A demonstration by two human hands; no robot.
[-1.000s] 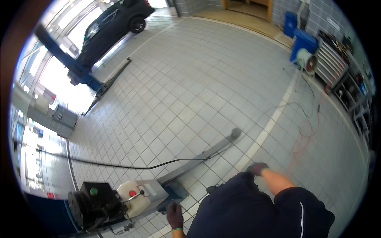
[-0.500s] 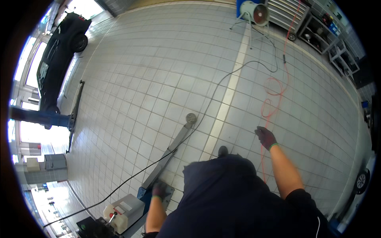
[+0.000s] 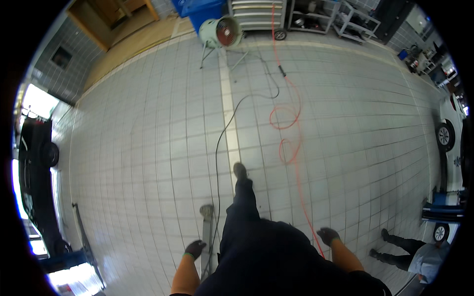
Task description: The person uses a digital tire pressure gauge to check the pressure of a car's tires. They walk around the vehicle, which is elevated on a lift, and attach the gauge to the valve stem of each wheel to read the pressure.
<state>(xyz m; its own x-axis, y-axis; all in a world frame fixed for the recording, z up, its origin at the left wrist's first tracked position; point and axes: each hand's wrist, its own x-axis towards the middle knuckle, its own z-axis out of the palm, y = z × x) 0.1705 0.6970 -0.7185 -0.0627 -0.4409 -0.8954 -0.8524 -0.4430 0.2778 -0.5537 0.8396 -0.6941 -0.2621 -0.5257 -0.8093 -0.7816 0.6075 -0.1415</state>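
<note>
My left hand (image 3: pixel 196 248), in a dark glove, hangs beside a grey lift arm (image 3: pixel 206 239) with a round pad (image 3: pixel 206 211) at its end. It holds nothing that shows, and its fingers are loosely bent and a little apart. My right hand (image 3: pixel 327 236), gloved too, is near the red hose (image 3: pixel 299 182), which runs along the floor in loops. Its fingers are slightly curled, with nothing visible in them. One of my shoes (image 3: pixel 240 170) is out ahead on the pale floor stripe, close to a black cable (image 3: pixel 217 158).
Ahead stand a green drum fan (image 3: pixel 220 33) on legs, a blue bin (image 3: pixel 202 11), a grey drawer cabinet (image 3: pixel 256 16) and metal carts (image 3: pixel 356 22). A black car (image 3: pixel 37 182) is at left. White cars (image 3: pixel 452 140) and another person (image 3: pixel 414 251) are at right.
My view has swung left and forward, with the fan nearer. My left hand has come away from the lift's base, which is out of view; my right hand has dropped lower.
</note>
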